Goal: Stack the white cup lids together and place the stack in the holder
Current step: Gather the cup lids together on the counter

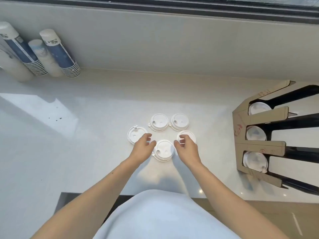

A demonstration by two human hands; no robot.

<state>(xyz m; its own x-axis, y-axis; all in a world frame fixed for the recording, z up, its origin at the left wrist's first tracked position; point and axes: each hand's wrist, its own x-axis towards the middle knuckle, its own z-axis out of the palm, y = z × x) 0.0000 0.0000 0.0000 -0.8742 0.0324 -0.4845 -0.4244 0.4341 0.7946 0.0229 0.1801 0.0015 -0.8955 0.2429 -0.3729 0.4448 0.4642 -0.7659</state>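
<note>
Several white cup lids lie flat in a loose ring on the white counter. The nearest lid [164,150] sits between my two hands. My left hand [142,147] hovers with curled, parted fingers over the edge of the left lid [133,135] and holds nothing. My right hand [187,149] hovers the same way over the right lid [187,136], partly hiding it. Two more lids [159,122] [179,121] lie side by side farther back. The cardboard lid holder [259,147] stands at the right, with lids in its three slots.
Stacks of blue and white paper cups [58,54] lie at the back left against the wall. The counter's front edge [120,194] runs just before my body. Small dark crumbs [56,119] lie on the counter at the left.
</note>
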